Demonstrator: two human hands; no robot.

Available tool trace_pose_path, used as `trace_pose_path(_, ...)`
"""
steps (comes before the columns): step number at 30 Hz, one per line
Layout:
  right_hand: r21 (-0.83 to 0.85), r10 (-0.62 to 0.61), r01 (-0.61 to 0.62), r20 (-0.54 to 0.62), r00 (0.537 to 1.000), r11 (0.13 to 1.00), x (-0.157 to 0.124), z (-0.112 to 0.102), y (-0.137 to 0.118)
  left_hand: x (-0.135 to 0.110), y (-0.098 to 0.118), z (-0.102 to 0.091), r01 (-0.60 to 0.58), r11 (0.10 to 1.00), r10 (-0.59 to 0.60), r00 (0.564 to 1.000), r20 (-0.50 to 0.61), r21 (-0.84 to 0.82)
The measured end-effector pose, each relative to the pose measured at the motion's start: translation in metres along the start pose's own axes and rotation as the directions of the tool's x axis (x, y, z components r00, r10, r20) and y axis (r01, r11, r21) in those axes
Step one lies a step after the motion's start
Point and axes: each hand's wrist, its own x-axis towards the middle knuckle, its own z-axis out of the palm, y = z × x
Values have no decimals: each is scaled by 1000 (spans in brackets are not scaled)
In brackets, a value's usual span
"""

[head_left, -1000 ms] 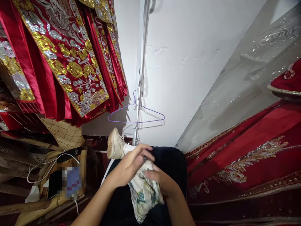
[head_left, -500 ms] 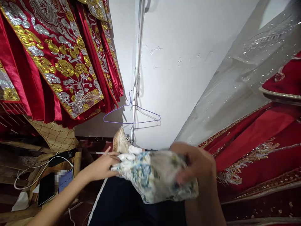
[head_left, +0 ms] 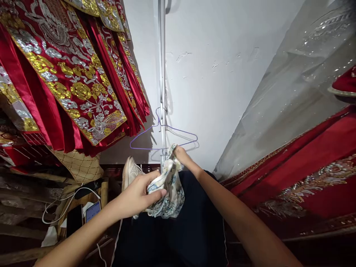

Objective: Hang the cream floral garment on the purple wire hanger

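A floral-printed cloth [head_left: 168, 189], white with blue and green, hangs between my two hands over my dark trouser leg [head_left: 178, 230]. My left hand [head_left: 139, 194] pinches its near end, thumb on top. Farther out my right hand [head_left: 180, 155] grips the far end with closed fingers, close below a purple wire hanger [head_left: 164, 139]. The hanger hangs on a metal pole [head_left: 161, 74] against the white wall. My shoe [head_left: 130, 173] shows just left of the cloth.
Red garments with gold and silver embroidery [head_left: 69, 74] hang at the upper left. Red embroidered fabric [head_left: 306, 174] and silvery sheer cloth [head_left: 292, 85] fill the right. At lower left a phone [head_left: 92, 211], white cables and wooden furniture [head_left: 33, 222] stand beside my leg.
My right hand has reached forward from near my lap up to the hanger, drawing the cloth out lengthwise. My left hand has shifted its pinch on the near end.
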Motion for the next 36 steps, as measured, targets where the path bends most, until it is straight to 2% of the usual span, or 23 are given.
trace_pose_path(2,1,3,-3,-37,999,1000,-9,-20,3,4,-30,-19,20,999,-18,999,-30,48)
trace_pose_path(4,-28,-14,13,-38,999,1000,-16,-41,-3,7,-69,-45,58,998,-53,981,-188,19)
trace_pose_path(6,-96,-64,66,21,998,993,-20,-54,-16,12,-106,-72,114,991,-131,946,-297,-76)
trace_pose_path(8,-160,-114,129,97,989,979,-20,-58,-28,23,-131,-93,157,962,-232,900,-368,-222)
trace_pose_path(10,-183,-124,148,133,983,972,-19,-54,-36,39,-143,-108,168,937,-275,896,-349,-307)
trace_pose_path(13,-180,-100,119,111,989,976,-18,-46,-40,69,-147,-116,125,955,-218,912,-348,-271)
trace_pose_path(17,-93,-84,94,107,991,991,-22,-39,-45,107,-142,-106,45,966,-164,869,-467,-255)
trace_pose_path(20,-6,-71,72,78,994,997,-26,-39,-50,123,-131,-105,15,955,-138,907,-397,-298)
trace_pose_path(22,0,-87,88,75,993,996,-24,-45,-51,126,-121,-112,17,943,-124,944,-306,-331)
trace_pose_path(24,-80,-98,101,39,994,992,-18,-57,-46,125,-112,-123,42,936,-136,959,-249,-349)
trace_pose_path(26,-204,-68,50,-81,994,978,-8,-74,-37,124,-105,-132,71,939,-153,962,-225,-338)
trace_pose_path(28,-276,-9,-58,-233,972,959,5,-90,-25,124,-102,-138,89,945,-159,966,-204,-314)
trace_pose_path(30,-290,35,-126,-298,954,949,19,-103,-15,125,-100,-139,99,949,-157,972,-177,-300)
trace_pose_path(33,-295,29,-107,-257,966,950,34,-114,-7,128,-103,-140,113,947,-165,975,-152,-301)
trace_pose_path(36,-287,6,-57,-174,985,956,36,-125,-9,127,-111,-144,161,919,-222,966,-134,-359)
